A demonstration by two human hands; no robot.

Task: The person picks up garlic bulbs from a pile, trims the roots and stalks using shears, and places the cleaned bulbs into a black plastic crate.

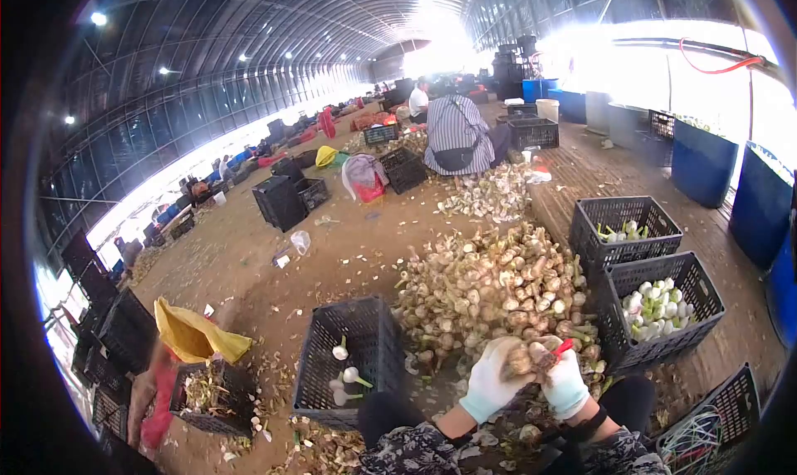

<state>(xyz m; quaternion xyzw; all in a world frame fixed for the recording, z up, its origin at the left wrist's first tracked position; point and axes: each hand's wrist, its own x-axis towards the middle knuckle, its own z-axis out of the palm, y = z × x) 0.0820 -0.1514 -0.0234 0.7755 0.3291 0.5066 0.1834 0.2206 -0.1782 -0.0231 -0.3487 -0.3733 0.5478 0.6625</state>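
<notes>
My left hand (pixel 491 382), in a white glove, is closed around an untrimmed garlic bulb (pixel 520 361) with dry brown skin. My right hand (pixel 566 385), gloved too, grips a small red-handled knife (pixel 564 346) against the bulb; its blade is hidden. Both hands meet in front of my knees, over the near edge of a large heap of garlic (pixel 498 284). To the left of my knee, a black crate (pixel 309 355) holds several peeled white bulbs (pixel 355 376). On the right, another black crate (pixel 664 342) contains many cleaned bulbs (pixel 658 305).
Behind the right crate stands a third crate (pixel 624 247) with some bulbs. A crate of stem scraps (pixel 212 392) and a yellow sack (pixel 195 334) lie left. String bundles (pixel 693 442) are at lower right. A person in a striped top (pixel 458 135) sits ahead. Blue tubs (pixel 701 164) line the right.
</notes>
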